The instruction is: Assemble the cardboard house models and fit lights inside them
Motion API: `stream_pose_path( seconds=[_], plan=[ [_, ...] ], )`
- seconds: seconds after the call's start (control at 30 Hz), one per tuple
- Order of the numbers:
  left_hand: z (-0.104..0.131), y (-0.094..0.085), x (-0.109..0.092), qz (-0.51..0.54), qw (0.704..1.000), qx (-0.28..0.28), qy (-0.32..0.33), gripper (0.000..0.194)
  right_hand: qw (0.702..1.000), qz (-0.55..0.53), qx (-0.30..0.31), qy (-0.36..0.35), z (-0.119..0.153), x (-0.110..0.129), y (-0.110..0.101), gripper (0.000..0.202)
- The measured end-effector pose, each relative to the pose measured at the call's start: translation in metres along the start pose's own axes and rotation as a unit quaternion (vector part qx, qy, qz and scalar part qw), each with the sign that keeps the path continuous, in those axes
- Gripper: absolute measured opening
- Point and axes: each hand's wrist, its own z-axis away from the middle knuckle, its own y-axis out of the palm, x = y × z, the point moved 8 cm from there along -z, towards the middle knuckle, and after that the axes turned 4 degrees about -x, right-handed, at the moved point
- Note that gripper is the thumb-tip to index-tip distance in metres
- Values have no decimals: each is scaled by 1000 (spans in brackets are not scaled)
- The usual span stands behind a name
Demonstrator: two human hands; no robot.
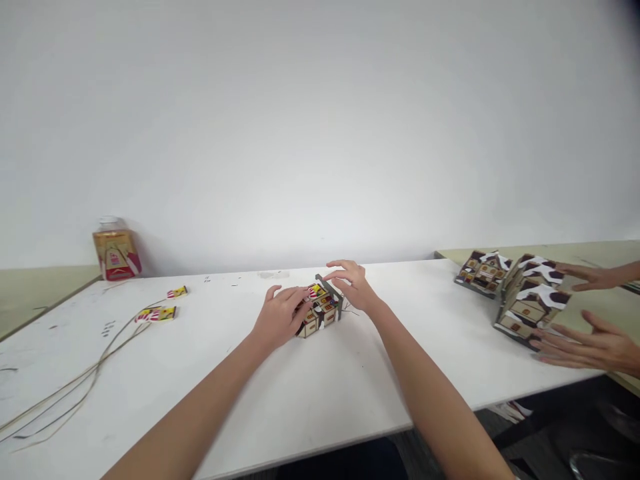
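Gently, we cup the small model house on the desk, left hand and right hand gripping opposite sides; steady pressure keeps it square.

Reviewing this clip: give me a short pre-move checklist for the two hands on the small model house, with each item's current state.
1. Left hand touches the model house: ok.
2. Right hand over its grey roof panel: ok; firm grip: cannot tell.
3. House rests on the white table: ok.
4. Loose striped pieces lie apart, to the left: ok.
5. Another person's hands hold their own houses, well clear: ok.
6. Thin wires clear of both hands: ok.
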Motion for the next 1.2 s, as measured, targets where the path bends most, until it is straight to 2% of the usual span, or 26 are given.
stream_pose_path(
  seconds=[0.13, 0.3, 0.5, 0.87, 1.2],
  plan=[
    [0, -7, -4, -2, 999, -32, 14, 23, 999, 30, 13, -38, 1, 9, 1, 31],
    [1, -5, -7, 2, 1000, -24, 19, 25, 996, 51, 32, -58, 2, 14, 11, 28],
    [0, -3, -6, 0, 1000, -25, 17, 25, 997, 51, -5, -64, 2, 10, 6, 19],
    [-1, 1, -1, 20, 999, -15, -23, 24, 988, 130, 79, -34, 0, 22, 6, 22],
    [0, 0, -4, 1, 1000, 0, 8, 25, 987, 144, 31, -70, 8, 34, 2, 19]
  ],
)
